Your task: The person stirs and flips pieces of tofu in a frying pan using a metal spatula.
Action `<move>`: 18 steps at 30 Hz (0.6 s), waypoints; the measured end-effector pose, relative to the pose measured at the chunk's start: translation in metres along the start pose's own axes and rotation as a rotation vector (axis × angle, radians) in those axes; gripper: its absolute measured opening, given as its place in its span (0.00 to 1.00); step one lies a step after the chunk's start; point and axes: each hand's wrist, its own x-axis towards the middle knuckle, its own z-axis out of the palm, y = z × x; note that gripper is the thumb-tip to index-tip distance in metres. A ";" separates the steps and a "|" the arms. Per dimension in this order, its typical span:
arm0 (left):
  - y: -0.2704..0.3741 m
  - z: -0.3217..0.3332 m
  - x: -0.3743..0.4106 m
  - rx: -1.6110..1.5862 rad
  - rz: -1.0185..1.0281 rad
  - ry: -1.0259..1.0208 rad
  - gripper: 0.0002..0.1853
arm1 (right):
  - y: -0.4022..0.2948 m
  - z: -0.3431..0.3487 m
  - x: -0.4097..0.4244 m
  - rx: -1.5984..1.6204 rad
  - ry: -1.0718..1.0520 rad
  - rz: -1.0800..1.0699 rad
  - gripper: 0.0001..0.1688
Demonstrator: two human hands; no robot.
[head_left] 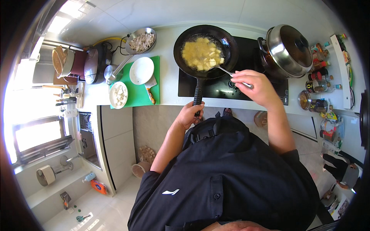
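My left hand [190, 115] grips the black ribbed handle [198, 93] of a dark wok [228, 62]. In my right hand [254, 86] is a metal spoon [226, 71], whose far end dips into the wok at its lower right side. Yellowish cubes of food [200, 52] lie in bubbling oil inside the wok; a few paler pieces [213, 62] sit near the spoon's tip. The bowl of the spoon is hidden among the food. Beneath the wok is a black glass cooktop [214, 89].
Right of the wok stands a lidded steel pot [284, 52], with bottles [319, 86] beyond. To the left, a green cutting board [136, 95] bears a white plate [141, 70], a cleaver [150, 91] and a bowl of white cubes [118, 95]. A metal bowl of meat [141, 42] sits behind.
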 end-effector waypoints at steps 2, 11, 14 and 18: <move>0.001 0.001 -0.001 0.002 0.000 0.000 0.16 | 0.006 0.026 0.000 0.066 0.044 0.054 0.10; 0.000 0.002 -0.002 -0.003 0.014 0.003 0.16 | 0.053 0.080 0.018 0.034 0.115 -0.036 0.16; 0.001 0.003 -0.001 -0.003 0.016 0.006 0.16 | 0.060 0.069 0.029 0.126 0.224 -0.017 0.15; -0.003 0.001 0.000 -0.004 0.025 0.007 0.15 | 0.054 0.046 0.037 0.164 0.417 0.083 0.14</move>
